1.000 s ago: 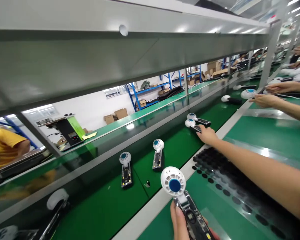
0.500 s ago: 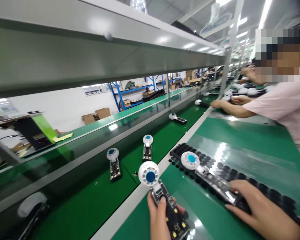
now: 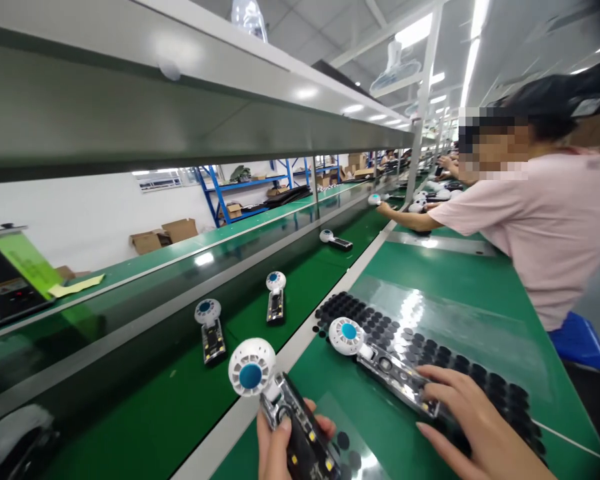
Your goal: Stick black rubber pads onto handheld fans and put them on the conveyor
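Head view: a handheld fan (image 3: 275, 400) is gripped in the left hand (image 3: 280, 447), its body closed between thumb and fingers and held just above the edge of a green counter (image 3: 430, 280). A round white slotted grille with a blue centre hub is carried at the top of the fan. Below a clear neck, a transparent housing is seen, with a dark circuit board and small yellow-white spots showing through it. A second fan (image 3: 380, 363) of the same build is laid on a mat of black round dots (image 3: 460, 363), with its grille pointed away from the person. The fingers of the right hand (image 3: 480, 427) are curved over its far end, though whether it is gripped cannot be told. Three more fans (image 3: 275, 297) are lying on a green conveyor belt (image 3: 145, 413) beside the counter. Up the line, an arm of a co-worker (image 3: 530, 233) in a pink T-shirt is extended towards the fans there. Beyond the belt, blue shelving (image 3: 220, 193) and cardboard boxes (image 3: 165, 230) are seen. No brand or label on the fans can be read, and the panel of a black machine (image 3: 10, 273) is too small to read.
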{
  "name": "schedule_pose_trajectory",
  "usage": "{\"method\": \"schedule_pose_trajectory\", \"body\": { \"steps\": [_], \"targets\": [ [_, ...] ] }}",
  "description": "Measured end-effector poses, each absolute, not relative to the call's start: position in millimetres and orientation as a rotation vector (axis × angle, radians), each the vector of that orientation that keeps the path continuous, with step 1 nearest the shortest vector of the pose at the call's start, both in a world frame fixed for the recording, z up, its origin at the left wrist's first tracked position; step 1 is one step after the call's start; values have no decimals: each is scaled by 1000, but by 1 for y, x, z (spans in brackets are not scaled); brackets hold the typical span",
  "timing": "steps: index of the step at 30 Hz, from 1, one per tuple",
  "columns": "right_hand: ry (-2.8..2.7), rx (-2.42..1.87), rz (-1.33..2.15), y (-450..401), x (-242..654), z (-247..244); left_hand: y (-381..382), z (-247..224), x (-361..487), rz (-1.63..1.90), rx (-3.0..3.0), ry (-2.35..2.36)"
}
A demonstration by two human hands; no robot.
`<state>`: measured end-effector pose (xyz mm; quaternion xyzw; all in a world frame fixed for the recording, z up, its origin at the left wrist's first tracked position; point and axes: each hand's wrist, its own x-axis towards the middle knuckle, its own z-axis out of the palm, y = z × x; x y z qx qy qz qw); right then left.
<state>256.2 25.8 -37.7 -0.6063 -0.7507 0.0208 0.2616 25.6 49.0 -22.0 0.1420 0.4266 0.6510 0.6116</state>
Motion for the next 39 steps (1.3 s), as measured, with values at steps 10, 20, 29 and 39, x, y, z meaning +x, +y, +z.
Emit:
{"method": "schedule_pose_trajectory", "body": {
  "steps": [10, 20, 29, 39],
  "targets": [
    [-2500, -1383, 770, 52, 169, -3, 49, -22, 17, 1367, 622, 1122],
    [-2433, -1472, 899, 72, 165, -3, 53, -22, 19, 1400, 681, 1178],
    [-1894, -1249, 1203, 82, 142, 24, 49, -25, 20, 1430, 686, 1224],
    [-2057, -1258, 1134, 84, 125, 33, 49, -25, 21, 1459, 760, 1348]
  ]
}}
